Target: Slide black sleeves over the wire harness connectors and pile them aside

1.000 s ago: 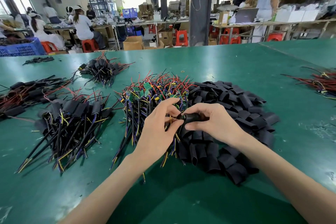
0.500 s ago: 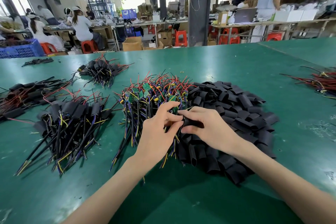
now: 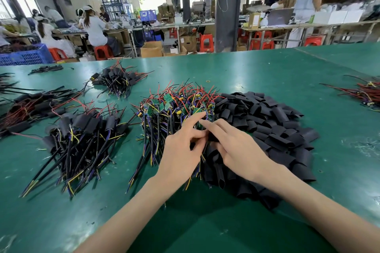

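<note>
Black sleeve (image 3: 211, 137), the one pinched between both hands a second ago, now sits low at the seam between the two middle heaps, mostly hidden under fingers.

Head view only:
- Left hand (image 3: 181, 150): fingers spread, index stretched forward onto the bare boards (image 3: 174, 107). A second ago it was curled round a part. Not clenched now; whether it pinches a wire underneath, cannot tell.
- Right hand (image 3: 238, 150): has flattened out, fingers extended over the sleeve at the edge of the sleeve heap (image 3: 267, 121). Thumb hidden, so whether it grips the sleeve, cannot tell.
- Both hands have dropped toward the desk (image 3: 267, 72) and shifted slightly to the far side.
- Done pile (image 3: 82, 129) lies toward the left edge, apart from the hands; looks unchanged.

Read: looks like picking or re-seating, not sliding. My guess is the left hand is fishing out a board to mate with the sleeve under the right. No sleeved part is heading left yet.
</note>
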Action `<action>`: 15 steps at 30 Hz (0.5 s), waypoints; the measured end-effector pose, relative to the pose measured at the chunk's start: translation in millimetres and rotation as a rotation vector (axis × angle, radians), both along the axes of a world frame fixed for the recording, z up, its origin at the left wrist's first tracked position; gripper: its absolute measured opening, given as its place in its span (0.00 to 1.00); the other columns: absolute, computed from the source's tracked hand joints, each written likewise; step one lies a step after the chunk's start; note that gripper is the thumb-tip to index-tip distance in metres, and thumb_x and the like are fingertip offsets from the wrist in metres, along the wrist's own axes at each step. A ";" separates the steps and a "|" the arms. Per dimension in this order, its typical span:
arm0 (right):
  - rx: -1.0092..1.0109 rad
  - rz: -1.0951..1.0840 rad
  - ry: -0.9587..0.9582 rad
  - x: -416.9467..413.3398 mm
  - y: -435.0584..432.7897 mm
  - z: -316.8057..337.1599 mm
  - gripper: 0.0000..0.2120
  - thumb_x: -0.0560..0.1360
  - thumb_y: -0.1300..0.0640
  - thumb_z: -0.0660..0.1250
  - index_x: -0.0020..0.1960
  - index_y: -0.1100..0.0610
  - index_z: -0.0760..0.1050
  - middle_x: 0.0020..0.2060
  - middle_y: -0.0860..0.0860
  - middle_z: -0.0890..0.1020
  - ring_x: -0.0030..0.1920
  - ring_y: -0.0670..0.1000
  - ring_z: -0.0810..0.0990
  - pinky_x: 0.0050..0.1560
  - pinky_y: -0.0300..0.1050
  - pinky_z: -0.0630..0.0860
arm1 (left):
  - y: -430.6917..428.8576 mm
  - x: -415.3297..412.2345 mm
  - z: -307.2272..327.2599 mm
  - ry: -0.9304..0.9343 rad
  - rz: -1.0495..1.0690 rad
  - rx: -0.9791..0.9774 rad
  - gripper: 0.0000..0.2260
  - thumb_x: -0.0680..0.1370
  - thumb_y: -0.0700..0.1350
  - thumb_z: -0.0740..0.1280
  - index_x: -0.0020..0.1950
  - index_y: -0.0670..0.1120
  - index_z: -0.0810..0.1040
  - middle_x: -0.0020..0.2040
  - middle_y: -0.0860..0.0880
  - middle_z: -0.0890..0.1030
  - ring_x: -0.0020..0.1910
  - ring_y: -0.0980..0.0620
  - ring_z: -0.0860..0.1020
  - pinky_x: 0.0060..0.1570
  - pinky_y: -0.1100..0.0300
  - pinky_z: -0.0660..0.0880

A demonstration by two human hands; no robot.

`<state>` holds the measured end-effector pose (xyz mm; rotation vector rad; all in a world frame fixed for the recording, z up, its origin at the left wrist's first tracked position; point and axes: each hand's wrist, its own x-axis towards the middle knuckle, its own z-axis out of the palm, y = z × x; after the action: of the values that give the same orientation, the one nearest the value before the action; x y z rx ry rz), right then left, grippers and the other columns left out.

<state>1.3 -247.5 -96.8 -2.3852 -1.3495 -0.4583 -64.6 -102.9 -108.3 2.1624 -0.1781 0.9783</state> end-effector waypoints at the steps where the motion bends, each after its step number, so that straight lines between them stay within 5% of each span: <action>1: 0.042 0.007 0.021 0.1 0.1 1.8 0.31 0.73 0.66 0.63 0.73 0.54 0.60 0.61 0.52 0.70 0.53 0.58 0.75 0.50 0.54 0.75 | 2.7 0.8 2.4 -0.018 0.009 0.010 0.28 0.73 0.36 0.70 0.64 0.61 0.68 0.47 0.62 0.82 0.44 0.64 0.81 0.53 0.65 0.75; 7: 0.183 -0.185 -0.095 16.0 -9.8 5.2 0.29 0.73 0.60 0.68 0.71 0.56 0.64 0.63 0.55 0.69 0.62 0.57 0.69 0.61 0.52 0.65 | 61.6 3.1 32.9 -0.319 0.329 0.003 0.19 0.73 0.34 0.69 0.59 0.50 0.72 0.49 0.50 0.79 0.39 0.66 0.77 0.45 0.70 0.75; 9: 0.204 -0.290 -0.086 24.2 -14.3 4.3 0.28 0.73 0.59 0.68 0.71 0.57 0.64 0.62 0.55 0.69 0.62 0.58 0.68 0.61 0.53 0.64 | 95.6 0.7 40.5 -0.365 0.492 0.020 0.13 0.74 0.34 0.66 0.55 0.46 0.73 0.49 0.45 0.77 0.37 0.64 0.76 0.48 0.64 0.75; 11: 0.191 -0.378 -0.068 31.5 -16.9 2.4 0.27 0.73 0.59 0.67 0.70 0.57 0.65 0.62 0.56 0.70 0.61 0.59 0.68 0.60 0.53 0.64 | 129.4 -3.6 41.1 -0.343 0.646 0.047 0.10 0.73 0.33 0.62 0.52 0.43 0.75 0.49 0.44 0.74 0.37 0.52 0.77 0.46 0.49 0.76; 15: 0.082 -0.541 -0.048 42.3 -21.6 -4.1 0.23 0.73 0.56 0.65 0.67 0.57 0.66 0.60 0.56 0.70 0.60 0.59 0.68 0.57 0.54 0.65 | 178.8 -12.5 24.8 -0.070 0.924 0.097 0.12 0.71 0.29 0.59 0.45 0.35 0.81 0.53 0.37 0.75 0.52 0.37 0.72 0.52 0.47 0.70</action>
<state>43.5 -269.2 -100.9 -2.6650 -0.6655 -0.6992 -77.1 75.8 -83.5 2.3055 0.8277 1.5531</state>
